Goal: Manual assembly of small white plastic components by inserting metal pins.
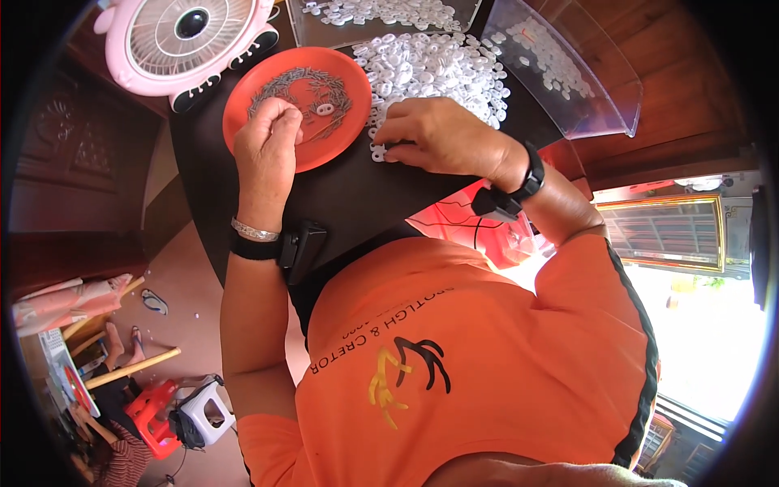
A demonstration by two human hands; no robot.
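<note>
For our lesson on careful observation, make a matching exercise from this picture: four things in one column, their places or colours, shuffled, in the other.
Things:
1. fan
2. plate
3. white pieces
4. clear tray

Descriptions:
A. heaped on the dark table by the right hand
B. pink, far left
C. orange, under the left hand
D. tilted at the table's right edge

Pairs: 1-B, 2-C, 3-A, 4-D
</note>
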